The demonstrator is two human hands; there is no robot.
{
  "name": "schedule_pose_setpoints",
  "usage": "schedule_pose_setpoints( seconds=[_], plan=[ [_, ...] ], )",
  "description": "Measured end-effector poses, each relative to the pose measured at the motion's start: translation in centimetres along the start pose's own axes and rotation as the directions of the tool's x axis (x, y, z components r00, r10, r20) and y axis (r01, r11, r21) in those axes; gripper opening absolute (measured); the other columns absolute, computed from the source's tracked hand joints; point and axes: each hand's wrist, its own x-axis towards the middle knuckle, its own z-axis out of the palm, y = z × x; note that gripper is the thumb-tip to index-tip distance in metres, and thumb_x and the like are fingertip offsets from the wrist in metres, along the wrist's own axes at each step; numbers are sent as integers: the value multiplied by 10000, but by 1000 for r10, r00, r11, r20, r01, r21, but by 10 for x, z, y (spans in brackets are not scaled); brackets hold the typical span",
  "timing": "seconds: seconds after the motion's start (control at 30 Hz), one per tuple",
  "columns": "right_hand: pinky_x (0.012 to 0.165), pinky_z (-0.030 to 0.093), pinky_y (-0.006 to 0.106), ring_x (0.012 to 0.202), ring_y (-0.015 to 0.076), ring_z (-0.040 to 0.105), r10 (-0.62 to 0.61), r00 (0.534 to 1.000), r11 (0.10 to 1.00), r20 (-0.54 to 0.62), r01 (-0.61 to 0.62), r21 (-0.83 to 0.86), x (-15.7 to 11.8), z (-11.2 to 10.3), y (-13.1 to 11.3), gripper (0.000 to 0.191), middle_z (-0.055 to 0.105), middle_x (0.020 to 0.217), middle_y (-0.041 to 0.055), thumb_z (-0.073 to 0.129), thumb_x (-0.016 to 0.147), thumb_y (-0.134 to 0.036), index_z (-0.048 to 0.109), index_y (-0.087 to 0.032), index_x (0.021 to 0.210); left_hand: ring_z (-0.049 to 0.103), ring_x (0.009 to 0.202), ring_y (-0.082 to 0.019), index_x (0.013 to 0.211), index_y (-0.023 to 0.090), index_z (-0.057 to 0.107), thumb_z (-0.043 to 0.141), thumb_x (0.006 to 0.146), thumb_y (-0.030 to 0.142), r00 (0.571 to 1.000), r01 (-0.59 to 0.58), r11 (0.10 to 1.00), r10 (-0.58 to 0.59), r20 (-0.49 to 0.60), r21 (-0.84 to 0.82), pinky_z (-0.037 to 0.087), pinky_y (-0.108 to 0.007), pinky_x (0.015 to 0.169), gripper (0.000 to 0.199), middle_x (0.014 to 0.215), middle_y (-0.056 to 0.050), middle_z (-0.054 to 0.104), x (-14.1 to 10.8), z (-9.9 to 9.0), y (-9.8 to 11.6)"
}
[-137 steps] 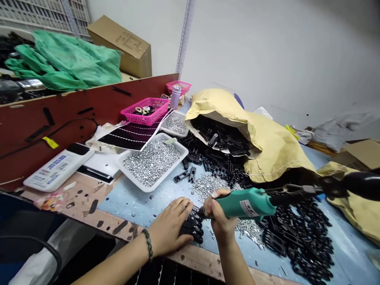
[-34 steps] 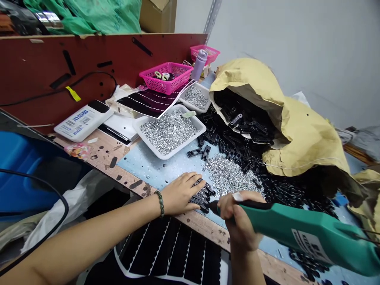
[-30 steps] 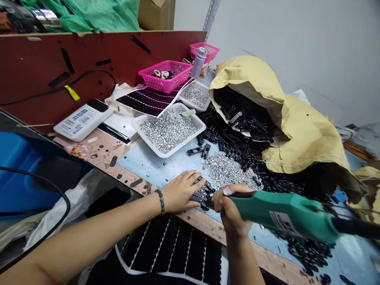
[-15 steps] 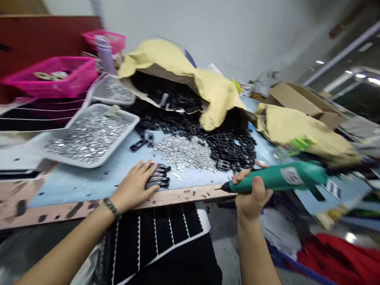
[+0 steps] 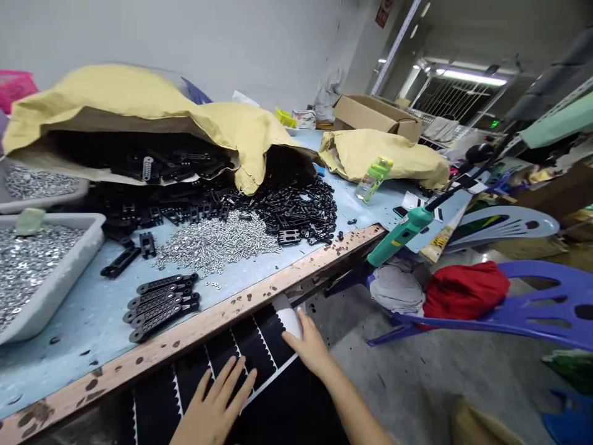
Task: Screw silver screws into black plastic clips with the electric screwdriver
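Note:
On my lap lies a white-backed sheet of black strips (image 5: 234, 355) with scalloped edges. My left hand (image 5: 215, 402) rests flat on it, fingers spread and holding nothing. At the sheet's far right corner, my right hand (image 5: 308, 346) pinches the curled white edge between thumb and fingers. Several black slotted plastic arms (image 5: 162, 303) lie side by side on the bench, beyond my left hand. Right of the bench, a green electric screwdriver (image 5: 401, 236) hangs tilted, out of both hands.
A pile of small silver screws (image 5: 220, 241) and a heap of black parts (image 5: 296, 210) cover the bench middle before an open yellow sack (image 5: 134, 93). A grey tray (image 5: 95, 238) of metal pieces stands left. Right are a bottle (image 5: 373, 179) and a purple chair (image 5: 532, 296).
My right hand has let go of the electric screwdriver and taken the sheet's edge. My left hand has left the black plastic arms for the sheet. The view has swung right.

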Motion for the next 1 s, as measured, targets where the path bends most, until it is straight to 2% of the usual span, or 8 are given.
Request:
schedule_pose_setpoints(
  seconds=[0.13, 0.27, 0.4, 0.53, 0.63, 0.7, 0.8, 1.0],
  plan=[
    [929, 444, 389, 1094, 301, 578, -50, 999, 999, -20, 50, 7, 2, 13, 2, 462, 628, 1172, 126, 645, 756, -363, 627, -172, 1177, 489, 1230, -300, 1481, 275, 121, 515, 775, 175, 998, 42, 990, -36, -46, 133, 467, -446, 954, 815, 1389, -87, 470, -23, 31, -16],
    [847, 460, 303, 945, 219, 635, -121, 991, 993, -49, 121, 1, 6, -3, -8, 288, 693, 987, 65, 462, 892, -323, 716, -213, 969, 597, 1116, -218, 1414, 246, 355, 492, 876, 256, 988, -73, 978, 98, -122, 197, 490, -310, 940, 555, 1285, -46, 582, -26, 20, -30],
    [759, 466, 270, 842, 192, 641, -156, 985, 988, -79, 154, -23, 8, -28, -5, 393, 690, 861, 50, 354, 939, -356, 714, -215, 870, 582, 1136, -179, 1342, 183, 465, 431, 883, 153, 973, -114, 970, 153, -171, 217, 458, -257, 973, 462, 1295, -45, 575, -16, 1, -11],
    [849, 452, 382, 954, 270, 601, -128, 985, 988, -115, 116, -101, -3, -43, 7, 312, 671, 988, 89, 435, 889, -353, 705, -225, 978, 642, 1040, -207, 1197, 165, 594, 419, 871, 113, 978, -144, 978, 164, -126, 154, 530, -285, 875, 374, 1171, -64, 658, -5, 10, 24],
    [932, 425, 450, 1107, 313, 530, -109, 986, 985, -125, 90, -145, -20, -32, 11, 405, 593, 1192, 113, 511, 837, -358, 600, -222, 1208, 674, 961, -263, 1073, 174, 656, 522, 880, 291, 995, -102, 995, 102, -13, 19, 576, -332, 778, 262, 1072, -79, 701, 4, 18, 38],
    [982, 411, 450, 1180, 309, 499, -83, 995, 989, -49, 76, -129, -31, -15, 11, 498, 559, 1268, 112, 535, 826, -402, 536, -207, 1285, 653, 1011, -249, 1167, 203, 603, 525, 890, 354, 998, -34, 993, 38, 41, -112, 567, -330, 820, 325, 1143, -69, 671, 14, 16, 38],
    [1045, 357, 473, 1258, 325, 446, 24, 999, 999, 43, -22, -33, -41, 10, 11, 592, 515, 1339, 147, 550, 813, -442, 507, -129, 1313, 562, 1157, -206, 1332, 215, 446, 424, 941, 259, 997, 81, 967, -79, 16, -241, 495, -335, 954, 395, 1301, -73, 562, 43, 9, 27],
    [1013, 410, 420, 1195, 274, 533, 111, 993, 986, 27, -114, 119, -35, 27, 17, 600, 564, 1287, 152, 540, 810, -343, 452, -94, 1349, 335, 1340, -221, 1421, 203, 288, 408, 887, 82, 997, 45, 933, -62, -36, -357, 383, -424, 1050, 560, 1432, -81, 412, 110, 23, 5]
  ],
)
